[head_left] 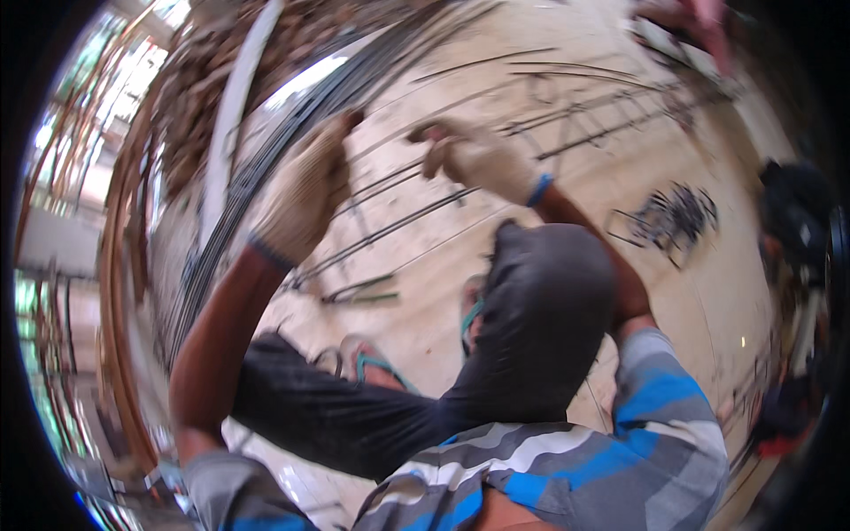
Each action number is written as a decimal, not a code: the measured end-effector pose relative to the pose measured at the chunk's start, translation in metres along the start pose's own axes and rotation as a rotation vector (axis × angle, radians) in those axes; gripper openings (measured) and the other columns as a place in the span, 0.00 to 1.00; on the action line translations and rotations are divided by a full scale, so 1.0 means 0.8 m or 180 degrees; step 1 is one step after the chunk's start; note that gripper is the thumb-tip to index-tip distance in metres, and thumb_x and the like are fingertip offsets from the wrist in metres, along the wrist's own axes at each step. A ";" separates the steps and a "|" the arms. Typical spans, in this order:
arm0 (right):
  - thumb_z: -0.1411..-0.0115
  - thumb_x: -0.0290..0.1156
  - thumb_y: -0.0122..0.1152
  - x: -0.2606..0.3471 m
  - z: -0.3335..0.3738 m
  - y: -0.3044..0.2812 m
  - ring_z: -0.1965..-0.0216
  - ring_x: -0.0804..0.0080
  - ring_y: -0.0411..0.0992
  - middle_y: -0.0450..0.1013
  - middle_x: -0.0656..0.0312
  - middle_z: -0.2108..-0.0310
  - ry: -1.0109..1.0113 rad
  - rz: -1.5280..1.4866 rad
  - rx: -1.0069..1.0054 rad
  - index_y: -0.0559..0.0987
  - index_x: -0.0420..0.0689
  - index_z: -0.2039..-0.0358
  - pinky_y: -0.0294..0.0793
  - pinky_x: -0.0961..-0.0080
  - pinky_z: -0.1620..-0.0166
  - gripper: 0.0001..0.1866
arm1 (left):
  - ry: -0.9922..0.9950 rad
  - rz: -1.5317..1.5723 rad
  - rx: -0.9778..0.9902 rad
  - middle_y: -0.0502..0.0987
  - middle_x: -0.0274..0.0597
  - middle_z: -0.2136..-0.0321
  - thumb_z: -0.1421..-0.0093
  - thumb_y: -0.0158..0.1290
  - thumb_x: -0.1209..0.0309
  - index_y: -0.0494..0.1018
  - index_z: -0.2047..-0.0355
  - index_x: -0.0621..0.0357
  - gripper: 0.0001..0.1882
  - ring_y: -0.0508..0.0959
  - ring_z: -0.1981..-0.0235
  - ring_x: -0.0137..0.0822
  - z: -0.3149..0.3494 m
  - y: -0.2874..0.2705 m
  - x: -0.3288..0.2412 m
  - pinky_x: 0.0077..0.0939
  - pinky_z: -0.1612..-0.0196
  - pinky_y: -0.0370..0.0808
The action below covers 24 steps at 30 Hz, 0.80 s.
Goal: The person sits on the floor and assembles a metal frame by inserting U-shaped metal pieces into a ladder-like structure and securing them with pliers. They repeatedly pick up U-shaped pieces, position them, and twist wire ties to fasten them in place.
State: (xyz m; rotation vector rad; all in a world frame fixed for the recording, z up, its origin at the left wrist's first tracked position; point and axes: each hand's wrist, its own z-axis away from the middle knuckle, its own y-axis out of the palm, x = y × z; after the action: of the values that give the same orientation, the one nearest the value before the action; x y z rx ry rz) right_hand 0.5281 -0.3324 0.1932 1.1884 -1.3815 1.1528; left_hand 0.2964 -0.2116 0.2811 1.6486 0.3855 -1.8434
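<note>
Grey rods [266, 164] lie left of the bar frame [416, 217], above which hang the left hand [305, 186], then the right hand [482, 159], apart, curled; I can't tell if either pinches anything. Frame work seems in hand; next calls for checking grip.

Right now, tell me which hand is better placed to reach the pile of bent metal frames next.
Likely the right hand: it is nearer the pile of bent metal frames, while the left hand is farther away, near the bundle of rods.
</note>
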 end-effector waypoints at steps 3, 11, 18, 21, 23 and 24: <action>0.19 0.40 0.39 0.014 -0.001 0.024 0.58 0.70 0.81 0.80 0.53 0.51 0.0487 -0.1845 0.0240 0.69 0.39 0.35 0.84 0.75 0.57 0.23 | 0.0060 0.0735 0.0209 0.64 0.25 0.75 0.24 0.51 0.61 0.71 0.46 0.59 0.15 0.58 0.79 0.20 -0.016 -0.007 0.015 0.16 0.78 0.57; 0.19 0.38 0.39 -0.018 -0.030 0.066 0.48 0.53 0.81 0.76 0.48 0.45 0.0924 -0.2288 0.0123 0.67 0.40 0.37 0.86 0.59 0.45 0.20 | 0.0161 0.0896 -0.0202 0.78 0.40 0.58 0.21 0.45 0.66 0.69 0.40 0.64 0.17 0.79 0.59 0.31 -0.020 -0.002 0.050 0.32 0.46 0.80; 0.20 0.39 0.42 -0.022 -0.029 0.096 0.49 0.55 0.82 0.77 0.50 0.46 0.1005 -0.2218 0.0358 0.68 0.42 0.37 0.86 0.57 0.47 0.19 | 0.0389 0.0964 -0.0711 0.79 0.43 0.55 0.22 0.45 0.67 0.72 0.44 0.65 0.15 0.79 0.59 0.35 -0.029 0.008 0.059 0.32 0.46 0.78; 0.22 0.38 0.43 -0.018 -0.033 0.103 0.67 0.66 0.79 0.78 0.57 0.62 0.1154 -0.2111 -0.0018 0.73 0.43 0.49 0.88 0.61 0.61 0.14 | 0.0505 -0.0329 -0.0718 0.79 0.41 0.56 0.22 0.45 0.65 0.74 0.47 0.65 0.16 0.78 0.57 0.33 -0.037 -0.004 0.057 0.29 0.48 0.76; 0.31 0.31 0.49 -0.050 -0.038 0.090 0.74 0.71 0.74 0.74 0.60 0.70 0.0625 -0.0778 -0.0195 0.78 0.45 0.60 0.76 0.68 0.74 0.09 | 0.0711 -0.0896 -0.0386 0.78 0.36 0.56 0.22 0.48 0.62 0.73 0.41 0.66 0.21 0.76 0.55 0.30 -0.048 -0.002 0.061 0.28 0.46 0.74; 0.34 0.30 0.50 -0.041 -0.037 0.103 0.76 0.71 0.73 0.73 0.60 0.73 0.0478 -0.0593 -0.0264 0.78 0.45 0.61 0.74 0.67 0.75 0.08 | 0.0811 -0.0760 -0.0501 0.79 0.36 0.55 0.23 0.50 0.61 0.72 0.40 0.67 0.22 0.77 0.54 0.30 -0.043 -0.005 0.061 0.28 0.45 0.74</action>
State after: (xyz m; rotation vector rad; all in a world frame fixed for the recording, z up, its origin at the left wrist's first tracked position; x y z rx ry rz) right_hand 0.4510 -0.2929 0.1578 1.1226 -1.1684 1.0220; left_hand 0.3197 -0.2008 0.2274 1.7934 0.8474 -1.7189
